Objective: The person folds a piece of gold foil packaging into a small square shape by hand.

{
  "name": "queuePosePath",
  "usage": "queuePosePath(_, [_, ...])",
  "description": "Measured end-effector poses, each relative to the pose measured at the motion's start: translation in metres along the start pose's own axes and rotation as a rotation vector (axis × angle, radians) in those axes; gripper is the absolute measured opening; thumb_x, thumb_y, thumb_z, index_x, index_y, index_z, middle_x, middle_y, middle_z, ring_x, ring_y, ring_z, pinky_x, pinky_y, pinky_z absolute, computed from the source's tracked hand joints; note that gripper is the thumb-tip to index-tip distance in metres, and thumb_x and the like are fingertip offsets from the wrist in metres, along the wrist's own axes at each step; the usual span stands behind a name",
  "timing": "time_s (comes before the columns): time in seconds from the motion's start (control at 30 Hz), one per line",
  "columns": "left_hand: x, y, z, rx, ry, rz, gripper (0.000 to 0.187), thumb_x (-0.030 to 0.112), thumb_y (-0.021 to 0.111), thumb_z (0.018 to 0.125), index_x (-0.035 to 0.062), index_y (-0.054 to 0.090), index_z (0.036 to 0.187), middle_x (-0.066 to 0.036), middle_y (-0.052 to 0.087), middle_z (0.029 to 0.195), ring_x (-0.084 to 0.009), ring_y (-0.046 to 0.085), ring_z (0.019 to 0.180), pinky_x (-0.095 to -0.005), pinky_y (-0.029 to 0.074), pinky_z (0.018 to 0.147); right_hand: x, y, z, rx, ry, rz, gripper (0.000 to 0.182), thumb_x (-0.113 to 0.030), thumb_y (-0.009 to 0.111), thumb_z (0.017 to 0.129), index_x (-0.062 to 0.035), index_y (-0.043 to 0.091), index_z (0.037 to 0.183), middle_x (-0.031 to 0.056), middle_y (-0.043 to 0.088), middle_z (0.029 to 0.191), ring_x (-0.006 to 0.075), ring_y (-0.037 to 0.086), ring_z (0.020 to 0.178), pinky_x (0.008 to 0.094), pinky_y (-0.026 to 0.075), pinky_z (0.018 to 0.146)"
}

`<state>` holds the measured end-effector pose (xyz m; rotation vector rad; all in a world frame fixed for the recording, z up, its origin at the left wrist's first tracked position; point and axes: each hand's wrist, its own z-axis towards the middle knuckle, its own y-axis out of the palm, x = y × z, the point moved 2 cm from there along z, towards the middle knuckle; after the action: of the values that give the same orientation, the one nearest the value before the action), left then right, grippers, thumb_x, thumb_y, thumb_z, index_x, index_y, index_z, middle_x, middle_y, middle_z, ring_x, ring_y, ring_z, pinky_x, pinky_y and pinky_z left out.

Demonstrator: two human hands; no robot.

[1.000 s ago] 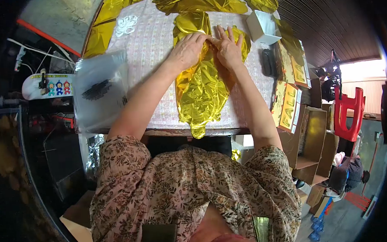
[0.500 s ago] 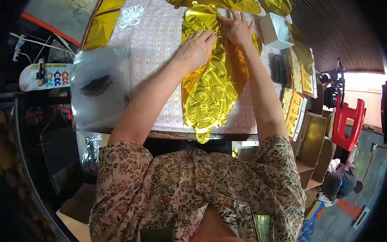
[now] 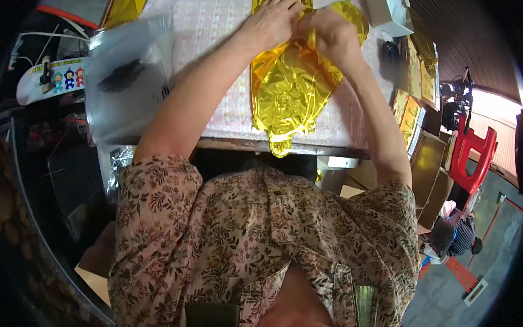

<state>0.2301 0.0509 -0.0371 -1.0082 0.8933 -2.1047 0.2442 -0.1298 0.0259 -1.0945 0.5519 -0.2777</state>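
left hand (image 3: 275, 20) palm-down on gold foil (image 3: 288, 96), right hand (image 3: 333, 35) bent inward

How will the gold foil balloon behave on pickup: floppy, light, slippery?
Probably floppy: the gold foil balloon lies flat and wrinkled, its neck drooping past the table edge. Likely light, since it looks thin and uninflated. The smooth, shiny surface may slip in a loose grip.

Golden foil (image 3: 288, 96) on pink-and-white checked cloth (image 3: 225, 101)
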Motion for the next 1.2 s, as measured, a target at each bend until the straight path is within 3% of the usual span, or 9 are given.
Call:
queuePosePath(0.1, [-0.012, 0.016, 0.006, -0.033, -0.02, 0.04, 0.031, 0.026, 0.06, 0.098, 0.0012, 0.063, 0.118, -0.018, 0.062, 0.119, -0.0382, 0.059, 0.114, -0.0466, 0.049, 0.098, -0.055, 0.013, -0.021, -0.139, -0.27, 0.335, 0.06, 0.009, 0.064, 0.068, -0.0116, 0.074, 0.124, 0.0104, 0.074, 0.125, 0.0286, 0.068, 0.119, 0.046, 0.055, 0.104])
queuePosePath(0.13, [0.015, -0.016, 0.005, 0.023, -0.047, -0.048, 0.016, 0.011, 0.052, 0.096, 0.0011, 0.061, 0.106, -0.017, 0.058, 0.106, -0.0367, 0.059, 0.104, -0.0457, 0.051, 0.091, -0.068, 0.018, -0.025, -0.136, -0.271, 0.339, 0.06, 0.009, 0.064, 0.068, -0.0116, 0.074, 0.124, 0.0104, 0.074, 0.125, 0.0286, 0.068, 0.119, 0.046, 0.055, 0.104])
queuePosePath(0.3, [0.008, -0.009, 0.002, 0.009, 0.018, -0.03, 0.019, 0.012, 0.053, 0.096, 0.0001, 0.061, 0.108, -0.017, 0.058, 0.108, -0.0368, 0.059, 0.106, -0.0451, 0.052, 0.092, -0.095, 0.03, -0.048, -0.333, -0.236, 0.113, 0.063, -0.014, 0.055, 0.099, -0.0162, 0.04, 0.161, 0.0068, 0.046, 0.161, 0.0269, 0.04, 0.151, 0.0478, 0.019, 0.131])
queuePosePath(0.63, [-0.007, 0.006, 0.002, 0.078, 0.092, 0.096, 0.029, 0.017, 0.059, 0.1, 0.0018, 0.06, 0.125, -0.016, 0.06, 0.131, -0.036, 0.059, 0.12, -0.0453, 0.05, 0.103, -0.137, 0.028, -0.099, -0.558, -0.236, 0.299, 0.053, -0.042, 0.038, 0.111, -0.0199, 0.043, 0.158, -0.0021, 0.029, 0.17, 0.0207, 0.022, 0.159, 0.045, 0.009, 0.133])
queuePosePath(0.77, [-0.006, 0.006, 0.001, 0.052, 0.095, 0.082, 0.028, 0.016, 0.057, 0.102, 0.0015, 0.059, 0.126, -0.017, 0.059, 0.132, -0.037, 0.058, 0.122, -0.0458, 0.048, 0.105, -0.123, -0.001, -0.105, -0.446, 0.0, 0.817, 0.039, -0.035, 0.055, 0.107, -0.0112, 0.069, 0.135, 0.0109, 0.068, 0.139, 0.0273, 0.061, 0.133, 0.0441, 0.037, 0.123])
queuePosePath(0.83, [-0.006, 0.007, -0.001, 0.108, 0.084, 0.071, 0.027, 0.016, 0.06, 0.097, 0.0048, 0.06, 0.121, -0.013, 0.059, 0.125, -0.0344, 0.058, 0.122, -0.0475, 0.049, 0.102, -0.094, -0.027, -0.094, 0.044, 0.447, 0.534, 0.026, -0.017, 0.062, 0.103, -0.0057, 0.076, 0.122, 0.0128, 0.077, 0.121, 0.027, 0.074, 0.108, 0.0402, 0.058, 0.095])
queuePosePath(0.87, [-0.004, 0.003, -0.001, 0.04, 0.063, 0.072, 0.032, 0.015, 0.057, 0.102, 0.0007, 0.058, 0.13, -0.017, 0.058, 0.135, -0.0385, 0.057, 0.123, -0.0455, 0.047, 0.108, -0.076, -0.043, -0.079, 0.146, 0.751, 0.507, 0.028, -0.016, 0.061, 0.102, -0.0032, 0.074, 0.123, 0.0164, 0.077, 0.117, 0.0286, 0.076, 0.101, 0.0402, 0.059, 0.086])
queuePosePath(1.07, [0.001, 0.0, 0.0, 0.027, 0.041, 0.052, 0.037, 0.011, 0.057, 0.1, 0.006, 0.059, 0.137, -0.016, 0.057, 0.136, -0.0372, 0.057, 0.125, -0.0458, 0.049, 0.106, 0.055, -0.014, -0.069, 0.013, 0.985, -0.379, 0.066, -0.06, 0.064, 0.092, 0.0024, 0.068, 0.112, 0.0275, 0.073, 0.111, 0.0445, 0.071, 0.106, 0.052, 0.055, 0.094])
queuePosePath(1.2, [0.001, 0.0, 0.0, -0.003, 0.048, 0.096, 0.046, 0.008, 0.06, 0.095, 0.0111, 0.061, 0.141, -0.013, 0.056, 0.137, -0.0361, 0.057, 0.124, -0.0448, 0.049, 0.105, 0.054, -0.003, -0.063, 0.179, 0.99, -0.386, 0.056, -0.053, 0.068, 0.09, -0.0002, 0.07, 0.11, 0.0253, 0.074, 0.111, 0.0433, 0.071, 0.105, 0.0505, 0.056, 0.091])
